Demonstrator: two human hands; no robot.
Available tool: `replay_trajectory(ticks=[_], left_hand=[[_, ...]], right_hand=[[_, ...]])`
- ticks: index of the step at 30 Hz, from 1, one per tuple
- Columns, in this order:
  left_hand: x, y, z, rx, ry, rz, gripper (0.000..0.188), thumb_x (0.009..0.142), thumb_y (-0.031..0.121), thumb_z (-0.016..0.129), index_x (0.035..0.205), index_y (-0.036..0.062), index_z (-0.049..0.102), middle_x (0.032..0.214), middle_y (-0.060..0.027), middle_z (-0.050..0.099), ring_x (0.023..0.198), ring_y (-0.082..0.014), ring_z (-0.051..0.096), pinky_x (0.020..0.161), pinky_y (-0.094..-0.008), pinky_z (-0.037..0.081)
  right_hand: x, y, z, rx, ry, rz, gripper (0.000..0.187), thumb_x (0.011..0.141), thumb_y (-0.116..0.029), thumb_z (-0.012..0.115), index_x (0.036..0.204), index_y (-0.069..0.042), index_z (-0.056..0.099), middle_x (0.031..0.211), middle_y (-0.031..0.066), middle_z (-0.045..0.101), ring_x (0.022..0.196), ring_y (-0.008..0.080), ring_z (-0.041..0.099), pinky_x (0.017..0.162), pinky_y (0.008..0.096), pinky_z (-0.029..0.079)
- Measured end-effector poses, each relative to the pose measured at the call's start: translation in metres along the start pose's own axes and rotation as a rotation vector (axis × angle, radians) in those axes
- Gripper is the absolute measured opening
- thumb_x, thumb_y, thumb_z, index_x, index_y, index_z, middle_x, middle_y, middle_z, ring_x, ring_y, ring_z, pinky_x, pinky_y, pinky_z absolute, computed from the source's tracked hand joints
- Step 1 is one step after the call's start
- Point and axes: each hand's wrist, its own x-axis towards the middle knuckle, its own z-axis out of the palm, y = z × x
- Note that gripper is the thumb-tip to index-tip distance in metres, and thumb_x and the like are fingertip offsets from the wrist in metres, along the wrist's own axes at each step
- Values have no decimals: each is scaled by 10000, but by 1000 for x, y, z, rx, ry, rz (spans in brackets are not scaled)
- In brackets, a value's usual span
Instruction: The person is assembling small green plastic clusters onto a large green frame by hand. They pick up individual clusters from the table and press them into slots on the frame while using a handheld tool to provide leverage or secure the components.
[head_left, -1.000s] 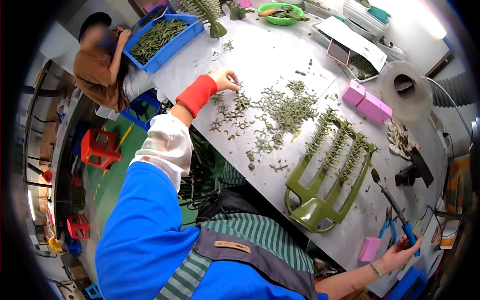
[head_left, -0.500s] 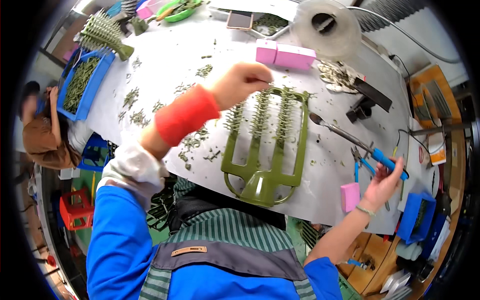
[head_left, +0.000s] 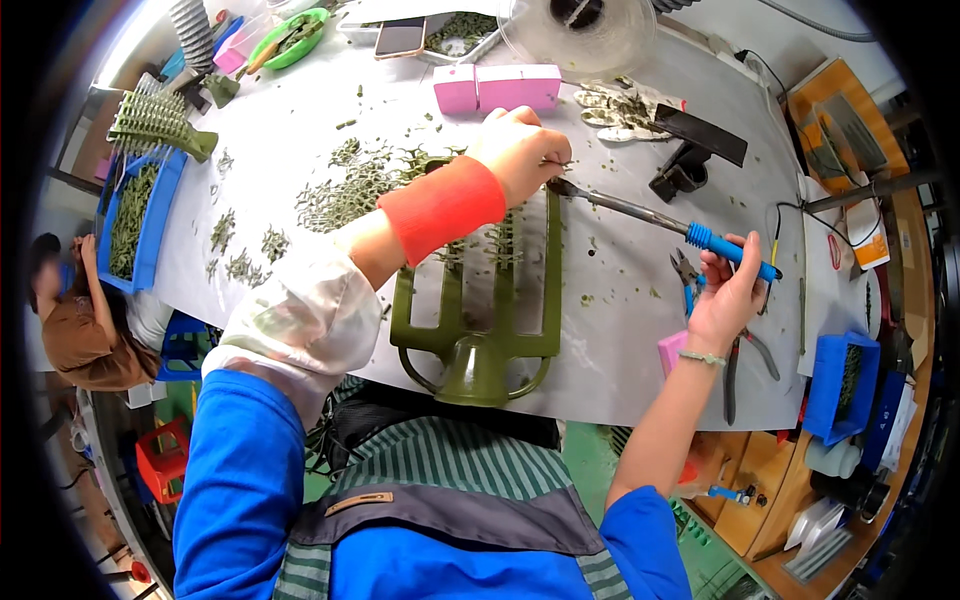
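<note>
A green frame (head_left: 472,372) with long bars lies on the table in front of me, with small spiky green pieces (head_left: 503,243) set along its inner bars. My left hand (head_left: 518,152), in a red wristband, is over its far right corner. Its thumb and fingertips are pinched together; what they hold is too small to name. My right hand (head_left: 724,300) grips the blue handle of a soldering iron (head_left: 640,212). The dark flat tip of the iron is just below my left fingertips, at the frame's corner. My left wrist hides part of the far bars.
Loose green pieces (head_left: 345,200) lie left of the frame. Pliers (head_left: 686,280), a pink block (head_left: 672,352), a black stand (head_left: 690,160) and gloves (head_left: 625,108) sit to the right. Pink blocks (head_left: 515,88) stand behind. A person (head_left: 90,320) sits at the far left.
The soldering iron's tip has moved left to the frame's far right corner. My left hand has moved right along the far edge to meet it. The whole view has shifted.
</note>
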Motion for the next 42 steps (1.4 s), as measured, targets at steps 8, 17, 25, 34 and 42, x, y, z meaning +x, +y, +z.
replay_trajectory(ticks=[8,17,25,34,42], left_hand=[[-2,-7,1,39,-2,-23,122,745,184,697,862,152,683,810,20,664,911,-208,551,829,-370,430],[-35,-17,-74,-412,95,-34,181,808,248,695,886,91,652,906,-91,642,870,-223,585,815,-358,461],[-253,-202,-189,367,117,-919,173,787,207,619,896,85,674,875,-136,665,832,-283,642,758,-367,507],[-328,-212,-153,595,1,-870,259,768,44,561,1009,121,620,968,-117,592,886,-331,604,787,-415,504],[-344,-229,-152,567,152,-833,262,727,10,571,972,90,619,919,-113,609,842,-312,615,762,-392,512]], right_hand=[[2,1,-5,-46,-11,-14,322,864,-294,635,796,20,606,657,77,611,508,141,603,485,220,501],[1,-17,-38,-56,3,-16,305,887,-318,610,852,-15,600,739,31,578,571,80,517,512,192,392],[-10,-21,-38,-83,3,-39,308,896,-327,604,876,-19,587,765,16,568,562,63,494,496,172,368],[-20,-31,-29,-117,-1,-20,312,893,-346,607,861,-36,586,690,13,562,548,54,510,460,166,382],[-25,-32,-26,-154,40,-57,313,891,-336,611,872,-24,589,693,18,563,549,55,518,468,162,398]])
